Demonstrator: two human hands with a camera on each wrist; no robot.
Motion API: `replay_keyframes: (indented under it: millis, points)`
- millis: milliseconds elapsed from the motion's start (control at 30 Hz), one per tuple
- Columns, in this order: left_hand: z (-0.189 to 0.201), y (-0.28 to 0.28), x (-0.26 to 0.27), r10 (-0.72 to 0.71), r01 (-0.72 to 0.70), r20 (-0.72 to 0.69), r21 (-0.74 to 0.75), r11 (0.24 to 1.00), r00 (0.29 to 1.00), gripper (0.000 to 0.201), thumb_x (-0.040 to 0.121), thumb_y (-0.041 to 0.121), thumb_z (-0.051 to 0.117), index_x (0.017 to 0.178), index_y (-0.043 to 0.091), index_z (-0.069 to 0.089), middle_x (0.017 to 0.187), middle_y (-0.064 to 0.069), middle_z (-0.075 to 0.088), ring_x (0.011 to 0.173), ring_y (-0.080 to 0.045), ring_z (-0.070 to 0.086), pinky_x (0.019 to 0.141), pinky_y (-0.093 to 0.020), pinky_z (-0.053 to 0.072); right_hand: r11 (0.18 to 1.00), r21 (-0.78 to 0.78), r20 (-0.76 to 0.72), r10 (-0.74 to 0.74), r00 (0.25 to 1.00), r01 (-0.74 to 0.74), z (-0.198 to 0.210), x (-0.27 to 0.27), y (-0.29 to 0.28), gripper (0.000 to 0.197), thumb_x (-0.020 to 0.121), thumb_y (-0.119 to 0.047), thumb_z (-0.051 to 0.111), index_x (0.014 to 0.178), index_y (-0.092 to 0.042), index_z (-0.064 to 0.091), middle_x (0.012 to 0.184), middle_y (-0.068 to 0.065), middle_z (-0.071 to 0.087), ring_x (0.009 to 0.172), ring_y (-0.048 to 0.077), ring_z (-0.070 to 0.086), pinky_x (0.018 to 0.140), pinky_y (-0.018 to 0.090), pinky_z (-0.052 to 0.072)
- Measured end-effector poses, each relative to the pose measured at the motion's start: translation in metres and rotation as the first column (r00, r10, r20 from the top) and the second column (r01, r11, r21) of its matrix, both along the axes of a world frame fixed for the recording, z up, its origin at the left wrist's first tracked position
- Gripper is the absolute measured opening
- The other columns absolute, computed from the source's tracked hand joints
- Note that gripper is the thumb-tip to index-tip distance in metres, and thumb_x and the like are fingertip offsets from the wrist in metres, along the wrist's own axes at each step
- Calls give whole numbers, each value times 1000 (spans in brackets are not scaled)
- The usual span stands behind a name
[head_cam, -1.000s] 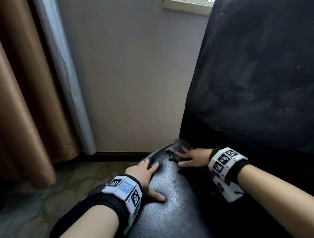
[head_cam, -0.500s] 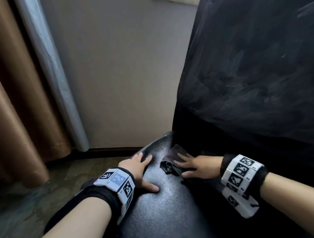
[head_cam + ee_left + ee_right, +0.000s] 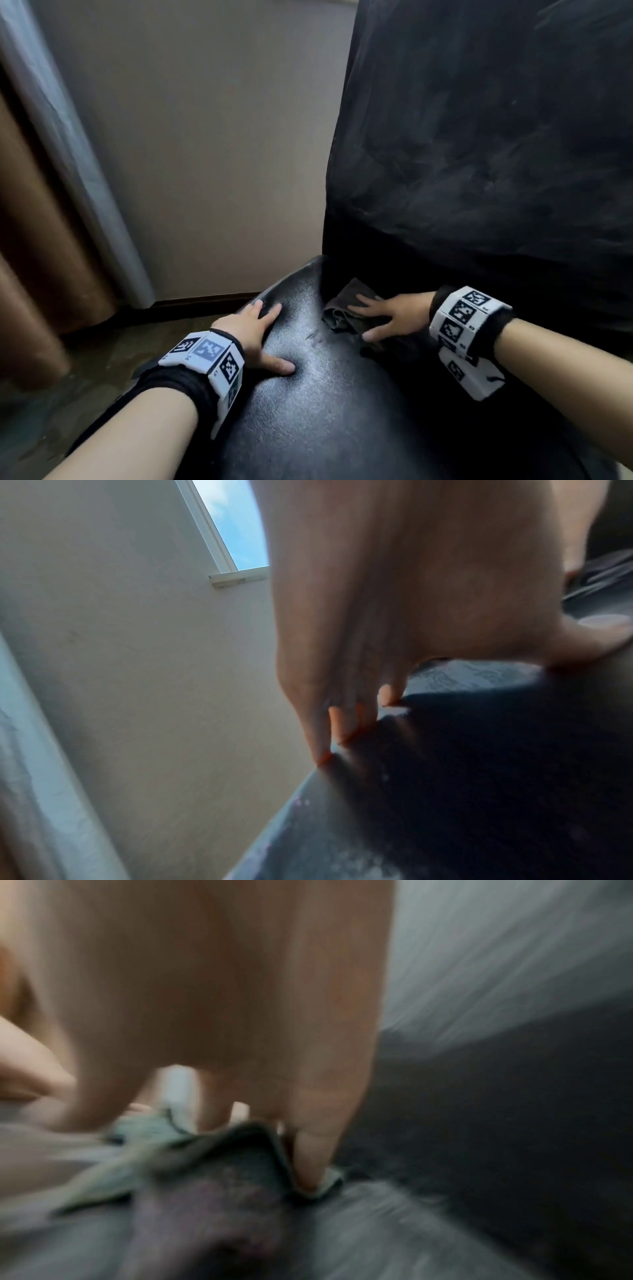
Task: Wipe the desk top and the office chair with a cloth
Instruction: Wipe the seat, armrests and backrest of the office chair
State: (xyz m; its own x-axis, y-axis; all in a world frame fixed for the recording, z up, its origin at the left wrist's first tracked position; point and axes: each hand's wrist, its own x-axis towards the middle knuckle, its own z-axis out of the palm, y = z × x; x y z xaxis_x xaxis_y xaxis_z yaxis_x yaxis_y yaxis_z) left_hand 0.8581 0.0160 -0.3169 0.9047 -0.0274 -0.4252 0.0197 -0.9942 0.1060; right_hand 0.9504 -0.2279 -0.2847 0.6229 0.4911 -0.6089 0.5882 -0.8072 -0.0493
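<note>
Fingers (image 3: 363,301) flat on cloth (image 3: 342,310)

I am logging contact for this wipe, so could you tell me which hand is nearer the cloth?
Right. The right hand presses flat on the cloth; the left hand rests on the seat's edge, apart from it.

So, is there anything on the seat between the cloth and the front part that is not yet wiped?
Nothing visible. The right hand presses the cloth flat at the back of the chair seat. The left hand rests on the seat's left edge, beside that path, not in it.
</note>
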Motion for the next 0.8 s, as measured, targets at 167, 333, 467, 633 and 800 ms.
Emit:
replay_keyframes:
  millis: [167, 333, 467, 633, 800]
  points:
    - [0, 0, -2, 5, -5, 4, -3, 1000, 1000, 112, 72, 70, 59, 150, 29, -11, 158, -6, -12, 146, -18, 0, 117, -31, 12, 1000, 13, 55, -8, 998, 7, -3, -17, 4, 96, 79, -60, 60, 149, -33, -1, 157, 5, -15, 144, 30, -6, 119, 38, 5]
    - [-1, -1, -1, 7, -7, -3, -12, 1000, 1000, 113, 71, 71, 60, 149, 30, -11, 158, -6, -12, 146, -18, -2, 118, -32, 12, 996, 70, 53, 45, 998, -49, -13, -43, 0, 75, 90, -54, 47, 149, -33, 7, 157, 3, -12, 145, 28, -6, 119, 36, 6]
    - [-3, 1, -2, 8, -8, 17, -5, 1000, 1000, 113, 71, 71, 59, 149, 30, -11, 158, -5, -12, 146, -17, -4, 118, -33, 12, 991, -31, 154, -126, 980, 132, -8, 0, -20, 67, 94, -57, 32, 150, -31, 6, 158, 6, -8, 144, 28, 12, 118, 32, 12]
    - [-3, 1, 1, 12, -12, -5, -9, 1000, 1000, 114, 70, 71, 60, 149, 31, -12, 158, -5, -13, 146, -17, -5, 118, -32, 11, 983, -17, 168, -179, 969, 185, -6, 7, -36, 74, 90, -60, 41, 149, -36, 3, 157, 8, -11, 144, 32, 9, 118, 32, 12]
    - [-3, 0, 2, 2, -2, -6, 6, 1000, 1000, 114, 71, 71, 59, 149, 30, -12, 158, -6, -12, 146, -18, -3, 117, -32, 11, 997, 29, -13, 73, 997, -72, -9, -62, -23, 69, 91, -53, 45, 147, -41, 8, 157, 6, -15, 142, 38, -9, 119, 41, 6]
